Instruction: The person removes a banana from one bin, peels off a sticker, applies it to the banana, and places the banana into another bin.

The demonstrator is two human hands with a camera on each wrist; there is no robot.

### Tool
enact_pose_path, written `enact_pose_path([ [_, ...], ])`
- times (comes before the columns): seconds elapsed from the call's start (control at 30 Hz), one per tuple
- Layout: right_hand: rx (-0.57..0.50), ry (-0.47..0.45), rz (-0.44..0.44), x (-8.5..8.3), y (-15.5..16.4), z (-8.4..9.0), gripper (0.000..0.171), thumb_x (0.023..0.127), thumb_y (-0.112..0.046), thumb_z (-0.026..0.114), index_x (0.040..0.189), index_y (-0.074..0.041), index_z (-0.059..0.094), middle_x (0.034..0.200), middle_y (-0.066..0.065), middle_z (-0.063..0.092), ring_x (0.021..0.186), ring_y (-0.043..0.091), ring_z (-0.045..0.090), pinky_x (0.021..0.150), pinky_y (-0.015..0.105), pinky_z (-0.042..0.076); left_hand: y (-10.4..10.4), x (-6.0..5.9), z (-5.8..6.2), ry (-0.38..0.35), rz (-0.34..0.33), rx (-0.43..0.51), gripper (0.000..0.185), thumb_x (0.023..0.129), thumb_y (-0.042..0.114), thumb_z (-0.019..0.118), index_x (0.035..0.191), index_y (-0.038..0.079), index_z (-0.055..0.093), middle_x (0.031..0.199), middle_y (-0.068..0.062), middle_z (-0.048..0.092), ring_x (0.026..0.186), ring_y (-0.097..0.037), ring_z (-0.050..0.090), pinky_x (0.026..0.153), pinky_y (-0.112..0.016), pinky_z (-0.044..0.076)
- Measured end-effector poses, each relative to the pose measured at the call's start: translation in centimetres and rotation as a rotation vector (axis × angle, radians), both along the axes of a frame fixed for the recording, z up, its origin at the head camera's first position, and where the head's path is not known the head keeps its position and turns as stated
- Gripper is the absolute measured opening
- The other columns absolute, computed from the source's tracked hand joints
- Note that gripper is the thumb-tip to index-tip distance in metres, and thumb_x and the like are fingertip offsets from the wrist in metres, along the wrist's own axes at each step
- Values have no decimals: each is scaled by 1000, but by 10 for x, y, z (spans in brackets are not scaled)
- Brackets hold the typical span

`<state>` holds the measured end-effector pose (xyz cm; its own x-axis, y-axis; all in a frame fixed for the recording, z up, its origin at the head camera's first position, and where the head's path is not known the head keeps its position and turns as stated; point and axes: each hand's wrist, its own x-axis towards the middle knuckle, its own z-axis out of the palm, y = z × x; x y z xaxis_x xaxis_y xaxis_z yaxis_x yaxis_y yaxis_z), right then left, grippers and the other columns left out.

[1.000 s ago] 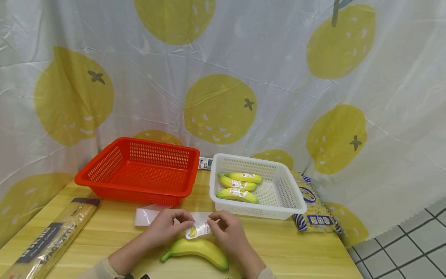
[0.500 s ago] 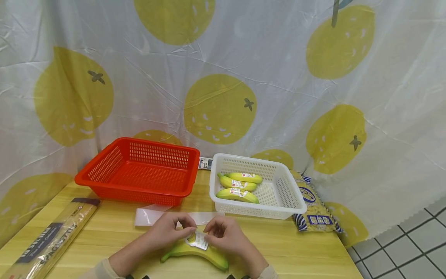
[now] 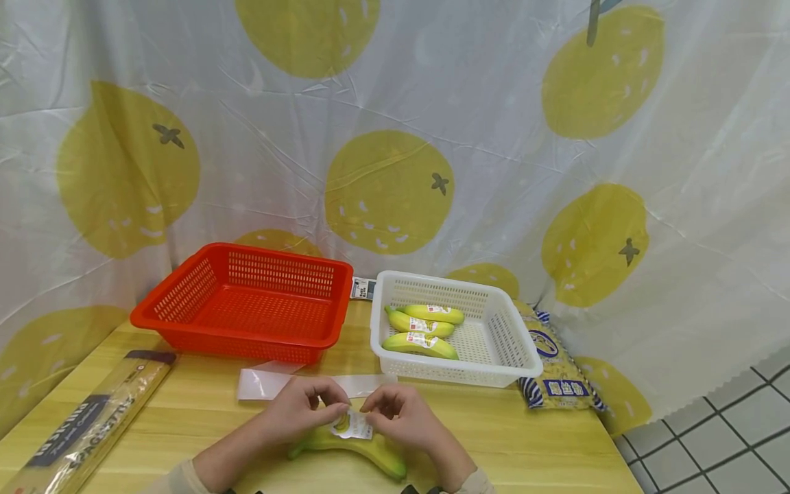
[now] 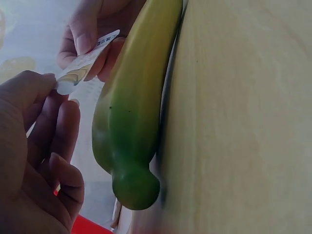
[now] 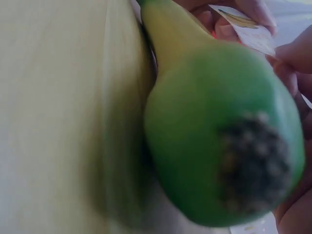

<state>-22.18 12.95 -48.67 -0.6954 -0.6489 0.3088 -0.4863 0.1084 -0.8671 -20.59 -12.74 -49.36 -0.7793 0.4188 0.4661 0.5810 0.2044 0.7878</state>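
I've got both hands low over the banana (image 3: 361, 446) lying on the table (image 3: 524, 439), left hand (image 3: 302, 410) and right hand (image 3: 404, 418) each pinching an end of the sticker (image 3: 353, 425), stretched flat just above the peel, I'd judge to lay it smooth. Behind: backing strip (image 3: 265, 383), red basket (image 3: 247, 302), white basket (image 3: 494, 343) with labelled bananas (image 3: 422, 329); nothing blocks.

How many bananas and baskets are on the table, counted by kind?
Bananas: 4, one under the hands and three in the white basket
Baskets: 2, one red, one white
Total: 6
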Motion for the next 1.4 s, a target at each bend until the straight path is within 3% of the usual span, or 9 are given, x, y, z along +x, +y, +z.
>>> enact_pose_path([
  [0.17, 1, 6, 44, 0, 0, -1, 15, 88, 9, 66, 99, 1, 71, 76, 22, 60, 65, -1, 48, 55, 15, 37, 1, -1, -3, 0, -15, -43, 5, 93, 20, 78, 93, 24, 76, 82, 11, 72, 75, 1, 61, 61, -23, 48],
  [0.33, 58, 33, 29, 1, 1, -2, 19, 87, 8, 66, 102, -3, 71, 75, 16, 60, 64, -2, 46, 55, 15, 38, 1, -3, -6, 21, 1, -99, 7, 92, 23, 78, 94, 28, 75, 83, 16, 70, 77, 1, 63, 66, -28, 52],
  [0.53, 134, 138, -6, 1, 0, -2, 25, 84, 6, 69, 104, -10, 71, 73, 6, 61, 63, -3, 46, 55, 14, 42, 0, -3, -8, 58, 15, -159, 11, 90, 22, 80, 95, 30, 73, 85, 20, 68, 77, 3, 62, 68, -25, 53],
  [0.8, 216, 243, -14, 0, 0, -4, 26, 83, -8, 80, 106, -12, 69, 74, 1, 61, 65, -3, 49, 58, 13, 47, 2, 1, -11, 153, 54, -292, 22, 82, 29, 87, 97, 34, 71, 83, 22, 63, 75, 4, 58, 66, -19, 49],
  [0.93, 244, 234, -5, 1, 0, -4, 28, 83, -15, 84, 107, -16, 69, 82, -3, 64, 71, 0, 54, 62, 17, 51, 2, 2, -13, 191, 68, -349, 28, 77, 35, 89, 98, 37, 69, 85, 25, 60, 78, 4, 56, 69, -17, 47],
  [1.07, 258, 238, -23, 2, 0, -3, 22, 84, -17, 84, 99, -19, 68, 86, -7, 64, 75, 5, 58, 64, 19, 52, 3, 2, -13, 276, 85, -365, 30, 75, 35, 91, 97, 36, 69, 87, 26, 60, 78, 4, 57, 69, -15, 47],
  [1.27, 266, 423, -62, -2, -2, -5, 14, 88, -18, 82, 96, -19, 71, 90, -8, 67, 80, 12, 63, 67, 20, 52, 4, 2, -10, 298, 160, -397, 25, 78, 37, 88, 95, 36, 71, 86, 24, 59, 76, 2, 57, 65, -15, 45],
  [1.4, 271, 471, -71, -3, -2, -6, 13, 89, -18, 81, 99, -18, 74, 94, -8, 69, 82, 10, 63, 69, 20, 52, 5, 3, -10, 296, 197, -418, 24, 78, 40, 88, 94, 35, 71, 85, 24, 59, 76, 3, 56, 64, -16, 45],
])
